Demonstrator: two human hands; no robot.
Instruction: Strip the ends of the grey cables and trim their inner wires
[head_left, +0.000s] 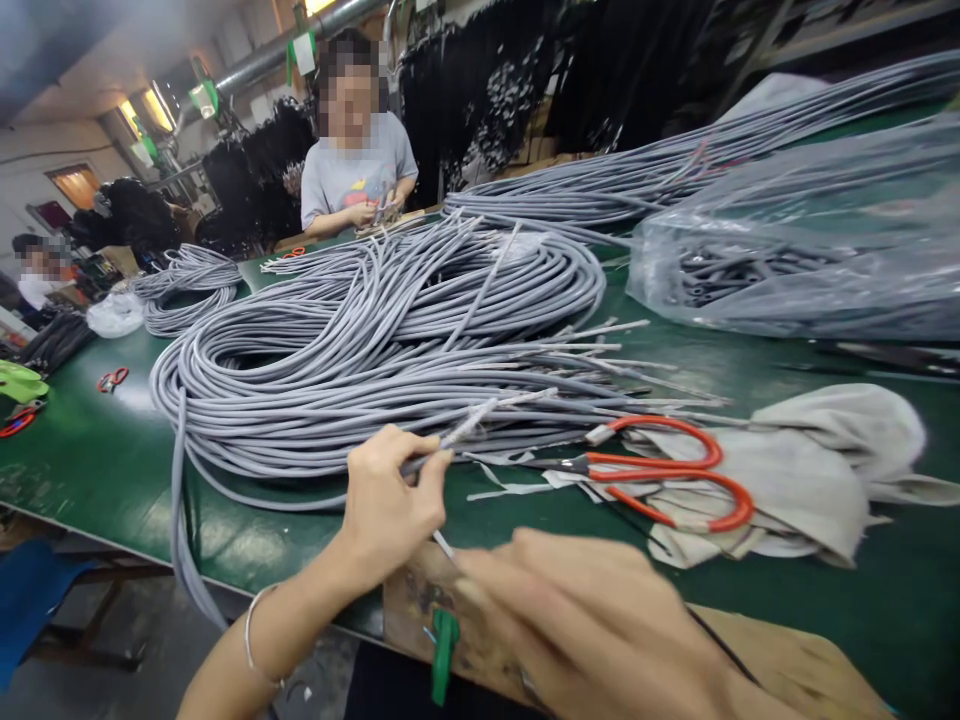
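1. Nearest the camera is the right hand (592,610), blurred, reaching in from the near right with its back upward and its fingers pointing left. Its grip looks drawn to a pinch at the fingertips, apparently on a thin pale strip (442,544); the blur hides exactly how it is held.
2. The left hand (396,495) comes up from the near left, wrist raised, forearm slanting to the right and away. Its grip is closed, thumb against bent forefinger, around a grey cable (451,437).
3. That cable sits just above the near side of the large grey cable bundle (300,425) on the green worktop (90,470), its pale, frayed-looking end pointing right and away.
4. The cable should feel light at this end, springy rather than limp, with a smooth jacket that may slip a little. The bared tip looks more delicate, so the sound hold is on the grey jacket just behind it, where the left hand pinches.
5. The strip looks thin and soft; a fingertip pinch suits it.
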